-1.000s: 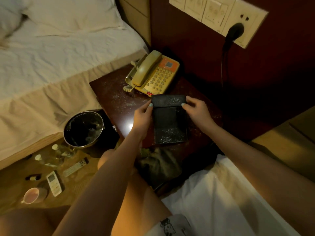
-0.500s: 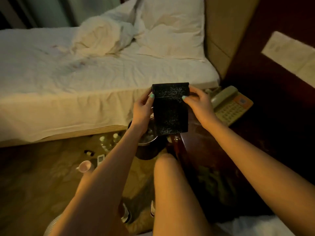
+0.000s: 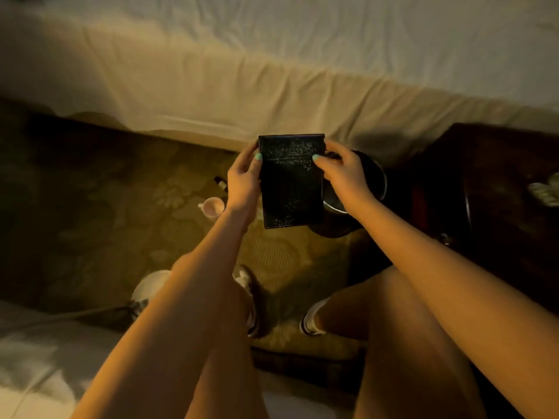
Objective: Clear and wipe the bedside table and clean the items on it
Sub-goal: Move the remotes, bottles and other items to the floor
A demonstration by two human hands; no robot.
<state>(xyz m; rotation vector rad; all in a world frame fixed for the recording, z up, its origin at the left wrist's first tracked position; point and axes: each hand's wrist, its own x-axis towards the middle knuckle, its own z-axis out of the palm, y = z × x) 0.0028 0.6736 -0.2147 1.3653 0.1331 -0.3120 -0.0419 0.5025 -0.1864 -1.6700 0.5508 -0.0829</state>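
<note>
Holding: left hand point(image 3: 242, 182) and right hand point(image 3: 344, 176) each pinch a side edge of the black folder point(image 3: 292, 182) near its top, thumbs on its face.
Place: the folder hangs in the air over the carpet, just beside the waste bin point(image 3: 384, 179) and well apart from the bedside table point(image 3: 499, 222).
Surface: pale specks are scattered across the cover, probably loose dust or crumbs.
Handling: it is likely light, stiff and flat, since the unsupported lower end does not droop; the smooth cover may slip.
Grip: the side edges suit it, and keeping it level until it is over the bin should hold the specks on.
</note>
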